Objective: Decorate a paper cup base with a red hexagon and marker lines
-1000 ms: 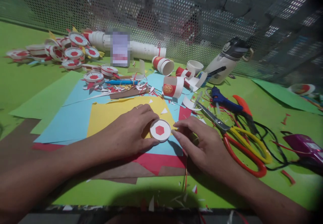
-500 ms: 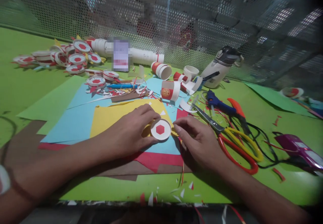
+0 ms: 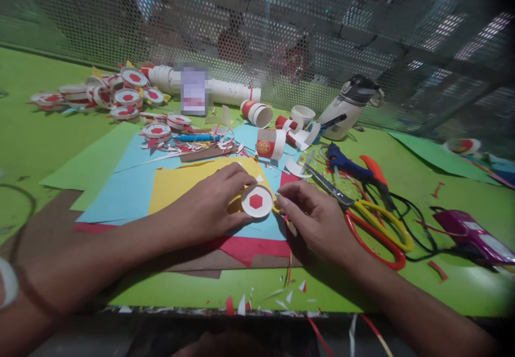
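My left hand (image 3: 219,198) pinches the rim of a round white paper cup base (image 3: 263,211), thumb below and fingers above. A red paper hexagon (image 3: 255,201) sits at the middle of its face. Yellow paper shows at its left and right sides. Just right of the base is my right hand (image 3: 308,209), its thumb and index finger brought together. Whatever lies between those fingertips is too small to make out. Under both hands are sheets of yellow paper (image 3: 169,182), blue paper (image 3: 116,190) and red paper (image 3: 241,249).
Scissors (image 3: 341,198) and a blue glue gun (image 3: 350,164) lie right of my hand, near a purple device (image 3: 475,233). Cut paper cups (image 3: 271,145) and a flask (image 3: 341,110) stand behind. Several decorated discs (image 3: 129,96) are piled at back left. Paper scraps (image 3: 241,304) litter the front edge.
The view has shifted slightly. Both hands keep nearly the same pose around the cup base, whose face is tipped a little differently.
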A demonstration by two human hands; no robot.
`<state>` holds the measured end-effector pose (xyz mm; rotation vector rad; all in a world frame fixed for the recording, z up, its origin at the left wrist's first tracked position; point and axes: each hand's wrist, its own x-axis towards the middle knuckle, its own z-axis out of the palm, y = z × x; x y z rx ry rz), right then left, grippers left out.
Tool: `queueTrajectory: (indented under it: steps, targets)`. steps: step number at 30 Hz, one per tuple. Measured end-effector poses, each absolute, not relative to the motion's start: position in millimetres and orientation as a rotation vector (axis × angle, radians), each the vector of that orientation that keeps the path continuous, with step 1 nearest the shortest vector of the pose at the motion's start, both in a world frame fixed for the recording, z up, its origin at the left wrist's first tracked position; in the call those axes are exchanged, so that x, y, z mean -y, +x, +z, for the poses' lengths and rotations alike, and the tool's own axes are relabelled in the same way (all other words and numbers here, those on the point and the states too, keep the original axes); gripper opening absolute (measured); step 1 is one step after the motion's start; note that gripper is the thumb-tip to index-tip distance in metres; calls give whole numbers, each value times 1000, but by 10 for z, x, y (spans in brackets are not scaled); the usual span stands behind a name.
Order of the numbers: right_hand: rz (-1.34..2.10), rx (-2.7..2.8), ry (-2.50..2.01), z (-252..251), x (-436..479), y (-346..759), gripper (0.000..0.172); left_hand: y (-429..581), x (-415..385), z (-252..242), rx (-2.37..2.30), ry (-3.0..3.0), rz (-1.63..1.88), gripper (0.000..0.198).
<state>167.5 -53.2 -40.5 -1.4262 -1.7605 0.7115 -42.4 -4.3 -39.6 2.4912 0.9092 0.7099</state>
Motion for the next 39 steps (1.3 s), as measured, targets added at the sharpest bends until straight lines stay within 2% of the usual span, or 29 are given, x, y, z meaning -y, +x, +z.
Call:
queueTrajectory:
  steps: [13,22,29,39]
  targets:
    - [1015,1539,-1295,-327,573,1598,40,-423,38,-399,-750,2516,803,35]
    - [1198,1377,-1224,-308,535,1603,41,-448,15,-404,-695,2282,835,42]
    - [1182,1380,-1202,-305,517,1602,41,-437,34,-415,-694,2003,779,43]
    - [1238,1353,-1176,-275,540,1589,40,-414,46,-391,-752,2021,779,40]
